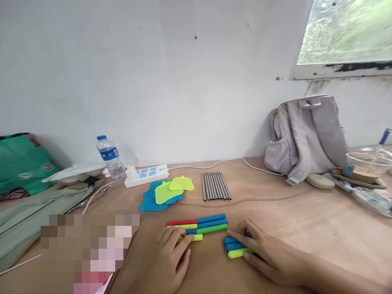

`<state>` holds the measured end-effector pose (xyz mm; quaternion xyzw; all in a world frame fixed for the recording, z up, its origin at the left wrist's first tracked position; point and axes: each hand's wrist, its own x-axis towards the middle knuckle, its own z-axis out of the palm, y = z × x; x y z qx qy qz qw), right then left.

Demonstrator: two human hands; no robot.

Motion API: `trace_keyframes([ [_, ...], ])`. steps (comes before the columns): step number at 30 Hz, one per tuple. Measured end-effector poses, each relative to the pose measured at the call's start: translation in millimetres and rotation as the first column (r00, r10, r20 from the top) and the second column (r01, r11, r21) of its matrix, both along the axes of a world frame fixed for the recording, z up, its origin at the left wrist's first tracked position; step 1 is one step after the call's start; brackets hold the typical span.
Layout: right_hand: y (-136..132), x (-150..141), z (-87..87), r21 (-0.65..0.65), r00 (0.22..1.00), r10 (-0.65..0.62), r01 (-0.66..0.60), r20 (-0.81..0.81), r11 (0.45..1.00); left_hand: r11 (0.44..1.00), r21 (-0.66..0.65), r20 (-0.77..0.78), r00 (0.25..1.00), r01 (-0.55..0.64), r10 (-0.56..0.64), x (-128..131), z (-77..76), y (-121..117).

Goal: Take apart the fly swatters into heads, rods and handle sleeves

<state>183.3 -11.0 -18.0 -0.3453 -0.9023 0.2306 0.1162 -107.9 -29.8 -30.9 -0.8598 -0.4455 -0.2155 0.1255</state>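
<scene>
My left hand (159, 257) rests on the wooden table (306, 220) with fingers curled over the left end of a row of coloured tubes (202, 225) in red, yellow-green, blue and green. My right hand (263, 253) lies to the right, its fingers curled over a small cluster of short blue and yellow-green tubes (234, 247) and touching them. A bundle of metal straws (215, 186) lies side by side behind the tubes. Blue and yellow-green mesh pads (167, 192) sit to their left.
A white power strip (147, 175) and water bottle (110, 157) stand near the wall. A grey backpack (306, 136) leans at the right, with plastic containers (366, 163) beside it. Green bags (24, 163) lie at the left. A blurred patch covers the near left.
</scene>
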Motion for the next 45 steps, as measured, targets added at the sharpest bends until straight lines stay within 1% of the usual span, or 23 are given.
trace_keyframes([
  [3,-2.6,-23.3,4.7,0.054,1.000,0.021,-0.022,0.015,0.998,1.000,0.018,-0.027,0.999,0.021,-0.020,-2.4,-2.4,-2.0],
  [5,-0.8,-34.4,5.2,0.085,1.000,0.028,-0.028,0.001,0.996,1.000,0.006,-0.037,0.999,0.028,-0.028,-3.8,-3.3,-2.0],
  [7,2.3,-42.1,3.4,0.109,0.999,0.037,-0.035,-0.018,0.993,0.999,-0.027,-0.033,0.999,0.027,-0.028,-5.1,-2.4,-1.6],
  [10,6.9,-49.8,-1.7,0.162,0.997,0.044,-0.034,-0.061,0.986,0.994,-0.111,-0.023,1.000,-0.003,0.000,-6.6,2.2,-1.2],
  [13,9.4,-54.2,-6.1,0.210,0.996,0.041,-0.023,-0.082,0.977,0.978,-0.205,-0.019,0.999,-0.050,0.047,-7.6,7.1,-0.8],
  [15,9.8,-55.1,-7.2,0.235,0.997,0.031,-0.012,-0.076,0.972,0.970,-0.235,-0.004,0.998,-0.068,0.069,-8.3,8.3,-0.1],
  [18,8.8,-53.2,-6.4,0.274,0.997,0.025,-0.005,-0.068,0.962,0.969,-0.234,0.033,0.996,-0.073,0.083,-9.2,7.9,1.0],
  [20,7.7,-50.4,-4.7,0.283,0.997,0.048,-0.030,-0.056,0.959,0.972,-0.220,0.052,0.995,-0.077,0.090,-9.0,8.9,1.0],
  [24,5.2,-45.1,-0.7,0.261,0.994,0.094,-0.074,-0.064,0.963,0.970,-0.238,0.071,0.995,-0.058,0.077,-4.8,18.1,-3.5],
  [26,3.9,-44.3,0.0,0.253,0.992,0.110,-0.089,-0.070,0.963,0.971,-0.237,0.076,0.996,-0.025,0.044,-1.3,23.2,-7.5],
  [28,2.5,-45.4,-0.8,0.290,0.986,0.160,-0.138,-0.055,0.947,0.977,-0.210,0.087,0.996,0.040,-0.022,2.7,25.3,-11.1],
  [30,0.6,-48.1,-2.5,0.384,0.968,0.247,-0.214,-0.038,0.898,0.967,-0.197,0.096,0.985,0.163,-0.146,6.9,23.3,-13.5],
  [32,-1.8,-51.3,-3.7,0.461,0.944,0.329,-0.276,-0.036,0.843,0.935,-0.208,0.091,0.957,0.288,-0.275,11.7,17.6,-14.7],
  [34,-4.5,-53.0,-3.6,0.478,0.926,0.373,-0.302,-0.058,0.825,0.908,-0.222,0.090,0.935,0.354,-0.343,16.9,10.0,-15.3],
  [36,-6.3,-52.0,-2.6,0.471,0.919,0.381,-0.293,-0.101,0.832,0.907,-0.219,0.117,0.933,0.358,-0.340,21.5,3.2,-15.8],
  [39,-5.3,-46.5,-1.9,0.449,0.923,0.320,-0.198,-0.213,0.871,0.909,-0.266,0.150,0.946,0.320,-0.289,25.5,-0.3,-16.4],
  [42,0.5,-40.6,-4.2,0.379,0.917,0.236,-0.104,-0.322,0.920,0.893,-0.355,0.162,0.959,0.277,-0.233,25.8,4.7,-16.0],
  [45,7.7,-37.5,-7.2,0.347,0.904,0.196,-0.057,-0.380,0.936,0.887,-0.395,0.148,0.970,0.238,-0.195,23.8,12.5,-15.3],
])
